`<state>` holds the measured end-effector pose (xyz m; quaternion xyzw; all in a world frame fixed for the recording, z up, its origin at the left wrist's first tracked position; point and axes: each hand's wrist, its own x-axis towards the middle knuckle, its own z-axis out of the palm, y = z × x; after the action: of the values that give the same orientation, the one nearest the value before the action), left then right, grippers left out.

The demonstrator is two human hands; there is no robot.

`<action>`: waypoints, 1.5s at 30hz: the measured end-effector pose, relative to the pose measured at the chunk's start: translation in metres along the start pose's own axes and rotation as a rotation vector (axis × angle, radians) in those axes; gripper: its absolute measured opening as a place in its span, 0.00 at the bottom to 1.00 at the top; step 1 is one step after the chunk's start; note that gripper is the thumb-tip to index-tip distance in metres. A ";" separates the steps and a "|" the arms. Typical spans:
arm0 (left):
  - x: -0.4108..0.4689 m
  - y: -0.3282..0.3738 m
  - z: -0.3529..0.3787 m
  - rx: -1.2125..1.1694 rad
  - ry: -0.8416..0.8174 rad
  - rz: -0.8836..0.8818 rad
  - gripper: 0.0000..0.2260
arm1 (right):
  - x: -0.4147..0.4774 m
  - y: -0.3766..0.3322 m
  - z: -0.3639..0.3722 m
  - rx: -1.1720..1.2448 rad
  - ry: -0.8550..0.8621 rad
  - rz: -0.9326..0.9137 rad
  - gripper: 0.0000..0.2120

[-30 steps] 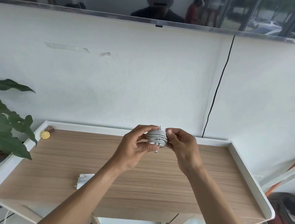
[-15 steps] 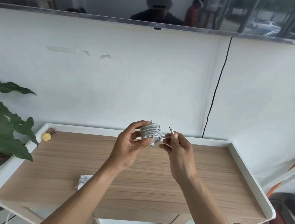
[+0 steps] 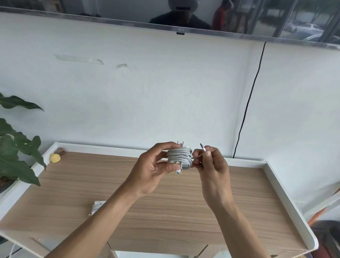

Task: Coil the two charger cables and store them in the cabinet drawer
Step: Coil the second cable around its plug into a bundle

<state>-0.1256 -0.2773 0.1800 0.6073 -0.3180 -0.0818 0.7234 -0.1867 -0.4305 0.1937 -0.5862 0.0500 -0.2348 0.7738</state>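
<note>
White coiled cable (image 3: 97, 206) lying near front-left edge of cabinet top (image 3: 171, 216), left forearm (image 3: 114, 214) partly hiding it. Above middle, left hand (image 3: 152, 167) gripping cable-wrapped charger (image 3: 180, 156), right hand (image 3: 212, 165) pinching free plug end (image 3: 202, 148). At far-left corner, yellow lump (image 3: 55, 158) sitting. TV logo (image 3: 181, 30) illegible.

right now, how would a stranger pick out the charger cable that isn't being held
Find the wooden tabletop with the raised white rim. Near its front left, half hidden behind the left forearm, lies a small white cable bundle. Unlike the coiled charger gripped in the left hand, it rests flat on the wood, untouched.
</note>
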 end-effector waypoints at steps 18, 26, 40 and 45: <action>-0.001 0.024 -0.007 0.019 -0.024 -0.016 0.19 | -0.008 -0.034 -0.009 -0.618 -0.193 -0.284 0.09; -0.004 0.018 -0.006 0.035 -0.013 -0.028 0.19 | -0.013 -0.017 -0.003 -0.573 -0.055 -0.431 0.05; -0.006 0.011 -0.010 0.053 0.064 -0.089 0.20 | -0.004 0.008 -0.012 -0.687 -0.123 -0.641 0.13; -0.007 0.010 -0.010 0.060 0.077 -0.103 0.20 | -0.001 0.006 -0.013 -0.751 -0.166 -0.673 0.11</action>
<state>-0.1283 -0.2628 0.1863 0.6471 -0.2605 -0.0857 0.7114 -0.1901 -0.4400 0.1839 -0.8240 -0.1224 -0.3896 0.3927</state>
